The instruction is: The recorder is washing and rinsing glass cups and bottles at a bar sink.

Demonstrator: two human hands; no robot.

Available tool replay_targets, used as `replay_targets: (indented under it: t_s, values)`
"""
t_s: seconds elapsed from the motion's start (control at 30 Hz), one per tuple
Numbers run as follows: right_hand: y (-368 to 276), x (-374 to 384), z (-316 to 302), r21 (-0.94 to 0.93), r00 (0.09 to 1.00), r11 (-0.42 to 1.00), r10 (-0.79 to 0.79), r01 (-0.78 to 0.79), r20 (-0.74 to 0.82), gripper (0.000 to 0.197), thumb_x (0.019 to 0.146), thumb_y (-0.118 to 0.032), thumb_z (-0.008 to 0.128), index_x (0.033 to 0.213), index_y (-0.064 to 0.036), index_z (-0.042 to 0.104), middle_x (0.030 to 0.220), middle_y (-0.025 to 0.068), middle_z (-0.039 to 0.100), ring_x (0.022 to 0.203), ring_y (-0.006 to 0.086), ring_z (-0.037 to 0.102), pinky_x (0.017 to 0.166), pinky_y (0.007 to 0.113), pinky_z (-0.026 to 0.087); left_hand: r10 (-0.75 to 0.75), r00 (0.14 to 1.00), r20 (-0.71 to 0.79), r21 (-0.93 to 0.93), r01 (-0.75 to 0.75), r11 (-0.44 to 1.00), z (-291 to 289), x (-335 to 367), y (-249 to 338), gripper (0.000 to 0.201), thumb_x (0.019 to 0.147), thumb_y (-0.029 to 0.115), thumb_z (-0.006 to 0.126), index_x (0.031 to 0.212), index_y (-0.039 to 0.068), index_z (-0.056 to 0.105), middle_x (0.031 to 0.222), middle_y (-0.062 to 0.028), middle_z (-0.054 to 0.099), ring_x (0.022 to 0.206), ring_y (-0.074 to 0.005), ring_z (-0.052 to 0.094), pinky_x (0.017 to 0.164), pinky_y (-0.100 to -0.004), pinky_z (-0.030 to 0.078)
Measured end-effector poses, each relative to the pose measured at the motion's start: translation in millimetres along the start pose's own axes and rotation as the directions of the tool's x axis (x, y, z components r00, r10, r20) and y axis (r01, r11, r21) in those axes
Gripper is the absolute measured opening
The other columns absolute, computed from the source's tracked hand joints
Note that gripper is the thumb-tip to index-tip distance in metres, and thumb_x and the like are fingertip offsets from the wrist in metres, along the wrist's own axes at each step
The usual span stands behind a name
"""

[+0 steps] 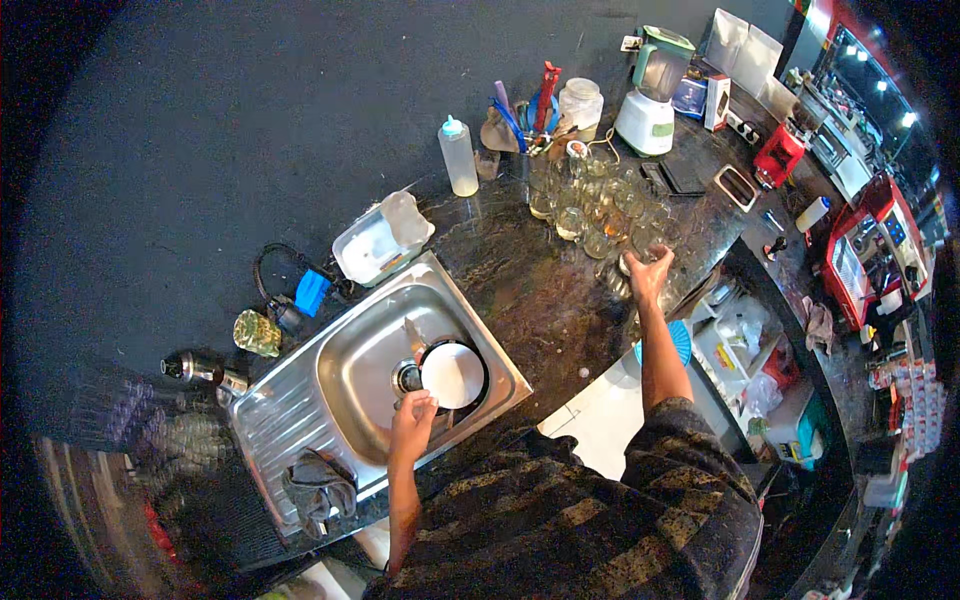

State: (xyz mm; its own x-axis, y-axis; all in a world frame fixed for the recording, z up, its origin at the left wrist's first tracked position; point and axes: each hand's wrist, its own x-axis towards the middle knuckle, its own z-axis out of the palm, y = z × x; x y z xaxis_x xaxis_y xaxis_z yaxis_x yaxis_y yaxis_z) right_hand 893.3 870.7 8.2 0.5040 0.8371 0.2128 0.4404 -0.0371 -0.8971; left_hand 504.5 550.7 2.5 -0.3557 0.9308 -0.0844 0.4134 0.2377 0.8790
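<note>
My left hand [411,420] is over the right part of the steel sink [345,375], its fingers closed at the near-left rim of a round white dish [453,374]. Whether the dish is a plate or a shallow bowl, I cannot tell. It lies over a round dark pan [484,385] inside the basin. Out to the right, my right hand [648,270] reaches the near end of a cluster of clear glasses [590,205] on the dark counter. Its fingers curl round a glass [620,278], mostly covered by the hand.
A grey cloth [320,488] hangs over the drainboard. Behind the sink are a clear plastic tub [383,240] and a squeeze bottle [459,158]. A blender [655,95] stands beyond the glasses. A red espresso machine [880,250] is on the right counter, above open shelves.
</note>
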Motion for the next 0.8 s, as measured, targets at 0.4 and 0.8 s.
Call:
replay_targets:
  t_s: [0.4,0.8]
  values:
    - [-49,-177,-30,0.131,0.91,0.974,-0.221,0.186,0.35,0.063,0.059,-0.021,0.079,0.111,-0.0034,0.047,0.094,0.0095,0.056,0.086,0.0217,0.054,0.079,0.036,0.045,-0.086,0.994,0.069,-0.094,0.093,0.991,-2,9,-16,0.032,0.088,0.026,0.06,0.108,0.002,0.055,0.097,-0.014,0.064,0.089,-0.0217,0.062,0.078,-0.0315,0.048]
    - [-110,-254,53,-0.269,-0.26,0.828,0.155,-0.493,0.953,0.058,0.081,-0.05,0.057,0.118,-0.0046,0.052,0.084,0.0091,0.062,0.069,0.0201,0.058,0.064,0.033,0.048,-0.392,0.907,0.154,-0.595,0.402,0.696,-30,-19,-30,0.03,0.091,0.032,0.056,0.11,0.009,0.054,0.101,-0.0036,0.064,0.08,-0.0105,0.059,0.069,-0.0249,0.046]
